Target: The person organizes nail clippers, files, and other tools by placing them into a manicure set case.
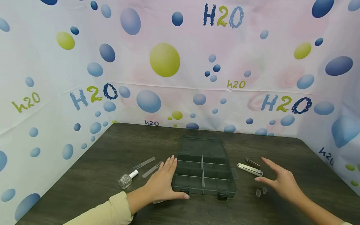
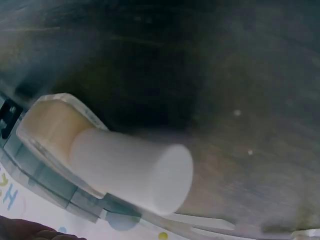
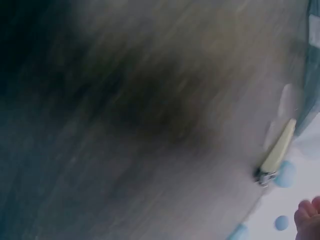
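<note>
- Smoky translucent organizer box (image 1: 203, 170) is sitting mid-table, lid open, left hand (image 1: 163, 182) lying flat against its left wall.
- Right hand (image 1: 281, 181), fingers spread and holding nothing, is hovering right of the box; white nail clipper (image 1: 249, 169) is lying between them, long axis slanting from the box toward the fingertips.

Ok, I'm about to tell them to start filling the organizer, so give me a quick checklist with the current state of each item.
1. Box lid open: ok.
2. Box steadied: ok, left hand flat against its left side.
3. Right hand free: ok, open, holding nothing.
4. White clipper reachable: ok, just ahead of the right fingers.
5. Compartments empty: cannot tell, smoky plastic.
6. Bottle capped: ok, lying left of the box.
</note>
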{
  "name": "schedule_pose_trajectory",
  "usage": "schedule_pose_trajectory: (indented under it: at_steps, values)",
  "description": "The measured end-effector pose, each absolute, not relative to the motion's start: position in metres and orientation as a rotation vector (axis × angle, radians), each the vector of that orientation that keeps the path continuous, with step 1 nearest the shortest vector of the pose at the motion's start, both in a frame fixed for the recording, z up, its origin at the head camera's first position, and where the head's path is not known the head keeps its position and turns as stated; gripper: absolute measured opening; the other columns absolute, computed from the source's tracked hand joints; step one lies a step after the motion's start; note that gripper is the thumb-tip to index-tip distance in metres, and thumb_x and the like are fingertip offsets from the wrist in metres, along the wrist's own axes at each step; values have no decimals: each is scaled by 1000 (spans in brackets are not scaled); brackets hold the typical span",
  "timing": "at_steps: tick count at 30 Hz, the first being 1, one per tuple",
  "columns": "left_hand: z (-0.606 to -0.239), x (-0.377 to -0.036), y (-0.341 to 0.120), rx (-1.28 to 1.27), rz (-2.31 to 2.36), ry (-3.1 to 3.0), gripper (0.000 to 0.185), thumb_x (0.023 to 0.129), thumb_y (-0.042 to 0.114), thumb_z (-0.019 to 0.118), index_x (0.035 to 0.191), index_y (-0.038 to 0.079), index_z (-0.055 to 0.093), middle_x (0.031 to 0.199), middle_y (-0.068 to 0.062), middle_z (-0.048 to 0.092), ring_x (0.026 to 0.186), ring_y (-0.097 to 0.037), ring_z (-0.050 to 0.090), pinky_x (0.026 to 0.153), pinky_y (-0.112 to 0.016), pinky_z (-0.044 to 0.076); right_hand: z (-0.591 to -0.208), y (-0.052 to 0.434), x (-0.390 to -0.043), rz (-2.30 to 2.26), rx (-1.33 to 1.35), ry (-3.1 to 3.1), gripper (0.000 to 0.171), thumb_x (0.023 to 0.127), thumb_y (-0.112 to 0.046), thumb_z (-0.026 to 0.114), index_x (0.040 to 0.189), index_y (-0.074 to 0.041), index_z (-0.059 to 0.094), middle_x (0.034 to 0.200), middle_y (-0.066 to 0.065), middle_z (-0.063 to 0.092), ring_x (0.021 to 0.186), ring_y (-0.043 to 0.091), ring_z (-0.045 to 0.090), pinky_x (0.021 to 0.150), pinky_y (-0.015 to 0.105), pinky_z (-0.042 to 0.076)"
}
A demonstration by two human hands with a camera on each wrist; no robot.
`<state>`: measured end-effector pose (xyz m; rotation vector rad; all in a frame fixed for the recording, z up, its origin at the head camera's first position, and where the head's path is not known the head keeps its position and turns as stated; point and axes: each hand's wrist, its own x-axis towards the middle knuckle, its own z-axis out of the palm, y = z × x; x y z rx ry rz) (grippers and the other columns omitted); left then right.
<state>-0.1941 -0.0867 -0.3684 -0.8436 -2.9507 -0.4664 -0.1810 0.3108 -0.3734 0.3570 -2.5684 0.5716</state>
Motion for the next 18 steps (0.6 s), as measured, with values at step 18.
schedule_pose_trajectory:
  at_steps: [18]
  values:
    - [-362,-196,-78,-824,-464,-3032,108,70,66,66,142,-6,31,149,-22,27,137,-35,30,107,-48,36,-387,328,-201,639,205,-2859,47,76,-21,75,111,8,63,104,30,64,88,39,65,68,46,54]
